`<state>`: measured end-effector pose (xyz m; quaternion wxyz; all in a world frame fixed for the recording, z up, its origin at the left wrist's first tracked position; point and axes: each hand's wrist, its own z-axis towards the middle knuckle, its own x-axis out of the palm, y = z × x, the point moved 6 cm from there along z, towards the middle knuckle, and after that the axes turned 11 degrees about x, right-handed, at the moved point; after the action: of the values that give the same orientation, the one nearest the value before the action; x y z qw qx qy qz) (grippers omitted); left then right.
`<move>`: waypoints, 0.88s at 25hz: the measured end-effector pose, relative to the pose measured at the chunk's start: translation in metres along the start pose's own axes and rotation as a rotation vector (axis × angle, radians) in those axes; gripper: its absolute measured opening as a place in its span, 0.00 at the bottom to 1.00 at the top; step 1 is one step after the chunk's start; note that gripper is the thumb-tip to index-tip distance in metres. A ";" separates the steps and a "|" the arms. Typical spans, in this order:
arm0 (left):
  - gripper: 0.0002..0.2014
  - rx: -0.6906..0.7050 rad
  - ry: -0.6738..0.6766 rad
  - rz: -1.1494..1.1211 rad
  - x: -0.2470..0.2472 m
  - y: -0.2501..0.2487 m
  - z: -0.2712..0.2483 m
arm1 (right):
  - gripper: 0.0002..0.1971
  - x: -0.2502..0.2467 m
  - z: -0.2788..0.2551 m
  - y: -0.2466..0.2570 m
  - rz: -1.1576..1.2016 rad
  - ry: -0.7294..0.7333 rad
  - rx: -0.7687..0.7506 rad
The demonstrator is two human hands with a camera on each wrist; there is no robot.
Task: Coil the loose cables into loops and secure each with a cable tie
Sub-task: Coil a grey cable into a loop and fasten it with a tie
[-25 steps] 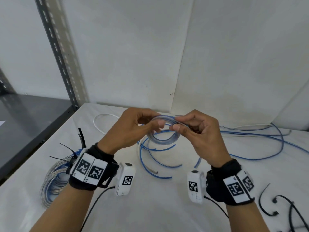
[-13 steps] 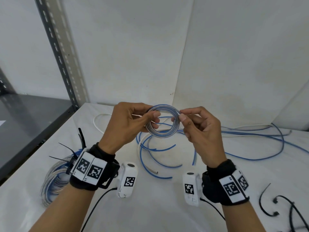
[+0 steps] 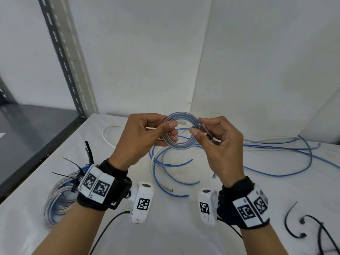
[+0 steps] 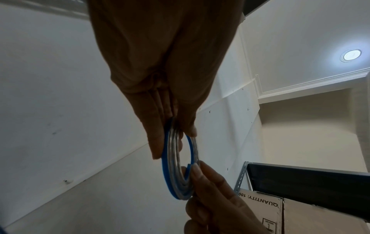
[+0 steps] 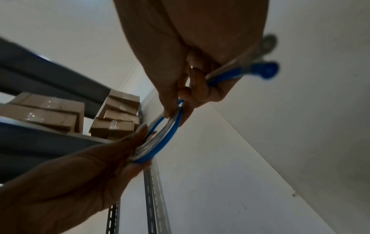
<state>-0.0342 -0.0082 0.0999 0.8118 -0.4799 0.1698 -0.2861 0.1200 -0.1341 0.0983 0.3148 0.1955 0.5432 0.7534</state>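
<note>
Head view: the left hand (image 3: pixel 145 137) and right hand (image 3: pixel 217 144) are holding a small blue-and-clear cable coil (image 3: pixel 181 133) between them in the air above the white counter (image 3: pixel 174 236), each pinching one side of the ring with thumb and fingertips. Loose cables (image 3: pixel 276 162) are sprawling over the counter's far and right side, a tied bundle (image 3: pixel 57 197) is lying at the near left, and black cable ties (image 3: pixel 301 227) are waiting at the near right. With both hands occupied, freeing one to fetch a tie is probably where the springy turns risk unwinding.

Left wrist view: the left hand's fingers (image 4: pixel 158 142) are clamping the stacked turns of the coil (image 4: pixel 176 171), while the right hand's fingertips (image 4: pixel 200 172) are nipping the opposite edge. One turn is standing slightly apart, so a slack pinch could let it slip out.

Right wrist view: a cut cable end (image 5: pixel 266 69) is poking out past the right hand's fingers (image 5: pixel 200 88). Left untucked, it may spring back and loosen the coil (image 5: pixel 160 139).
</note>
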 end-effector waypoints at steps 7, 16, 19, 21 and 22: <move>0.12 -0.069 0.343 0.211 0.003 0.007 -0.005 | 0.09 0.000 0.002 -0.005 -0.127 0.335 0.054; 0.10 -0.012 0.058 0.070 -0.020 -0.001 0.003 | 0.04 -0.016 0.011 -0.005 0.009 0.056 -0.010; 0.09 -0.044 -0.036 -0.043 -0.015 -0.002 0.002 | 0.02 0.000 0.004 -0.006 0.124 0.035 0.036; 0.11 -0.075 -0.076 -0.112 -0.012 0.000 0.002 | 0.07 0.007 0.000 -0.007 0.192 0.018 0.054; 0.11 -0.084 -0.086 -0.131 -0.010 0.001 0.001 | 0.09 0.009 -0.001 -0.008 0.222 0.011 0.062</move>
<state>-0.0410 -0.0005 0.0994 0.7770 -0.5355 0.1147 -0.3104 0.1148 -0.1273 0.0902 0.2202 0.2598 0.5429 0.7676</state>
